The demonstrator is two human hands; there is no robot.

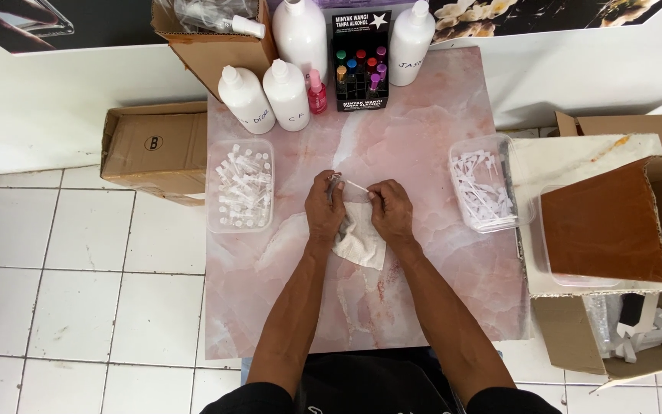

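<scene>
Where white floor tiles (78, 253) surround it, pink marble tabletop (423, 123), both hands (325, 211) (392, 213) pinching one thin white sprayer tube (352, 185).

The small thing pinched between the left hand (325, 212) and right hand (391, 212) is too small to identify; a thin white stem (355, 185) shows. The cloth (359, 241) lies partly hidden under both hands. The tall white bottle (300, 34) and cardboard box (212, 34) are cut by the top edge
</scene>
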